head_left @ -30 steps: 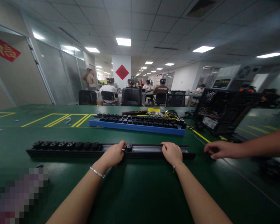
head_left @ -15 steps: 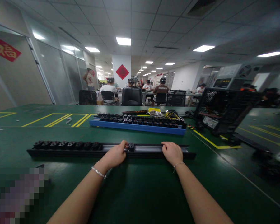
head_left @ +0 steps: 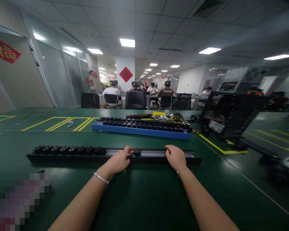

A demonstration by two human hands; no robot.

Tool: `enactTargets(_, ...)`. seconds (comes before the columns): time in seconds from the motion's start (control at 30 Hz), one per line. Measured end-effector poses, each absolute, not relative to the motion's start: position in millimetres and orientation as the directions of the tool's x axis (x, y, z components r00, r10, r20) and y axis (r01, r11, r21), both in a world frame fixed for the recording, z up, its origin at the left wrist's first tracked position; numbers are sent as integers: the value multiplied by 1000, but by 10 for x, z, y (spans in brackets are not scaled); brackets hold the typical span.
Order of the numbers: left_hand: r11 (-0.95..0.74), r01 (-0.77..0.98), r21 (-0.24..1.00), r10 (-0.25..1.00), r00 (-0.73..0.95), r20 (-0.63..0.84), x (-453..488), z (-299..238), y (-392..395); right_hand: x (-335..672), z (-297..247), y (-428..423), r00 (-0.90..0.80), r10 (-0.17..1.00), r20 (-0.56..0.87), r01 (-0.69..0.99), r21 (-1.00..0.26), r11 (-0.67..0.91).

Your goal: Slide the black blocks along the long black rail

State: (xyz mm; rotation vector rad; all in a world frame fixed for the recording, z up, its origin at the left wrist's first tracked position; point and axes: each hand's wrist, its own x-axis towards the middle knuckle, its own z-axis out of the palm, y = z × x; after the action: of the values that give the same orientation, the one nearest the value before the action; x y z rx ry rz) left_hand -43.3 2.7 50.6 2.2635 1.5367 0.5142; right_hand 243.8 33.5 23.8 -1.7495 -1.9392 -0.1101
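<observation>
A long black rail (head_left: 69,158) with a silvery inner floor lies across the table in front of me. Several black knob-like parts (head_left: 72,150) stand in a row in its left half. One more such part (head_left: 136,152) sits apart from them, near the middle. My left hand (head_left: 118,160) lies over the near wall, its bent fingertips close against the left side of that single part; what they pinch, if anything, is hidden. Farther right, my right hand (head_left: 176,158) is closed over the rail, fingers curled across to the far wall.
Beyond the rail lies a blue rail (head_left: 142,131) with several black parts. Behind it are a metal dish (head_left: 161,117) and a yellow tray (head_left: 159,113). An open computer case (head_left: 231,112) stands at right. Yellow tape lines mark the green table (head_left: 144,199). People sit farther back.
The single black part has slid slightly right along the rail, away from the row, with my left fingers still beside it. My right hand has shifted slightly left.
</observation>
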Motion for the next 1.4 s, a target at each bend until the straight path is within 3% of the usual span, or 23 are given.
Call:
enactTargets(0.33,-362,808,465,924,377,63,-384,494,2,1643,324,212,-195,908,370,784,-497,371)
enactTargets(0.73,-417,838,352,905,418,75,-352,478,-8,1374,307,106,-90,936,341,834,-488,258)
enactTargets(1.4,-408,871,275,909,417,29,-310,505,-66,1330,243,114,-53,897,438,864,-431,262)
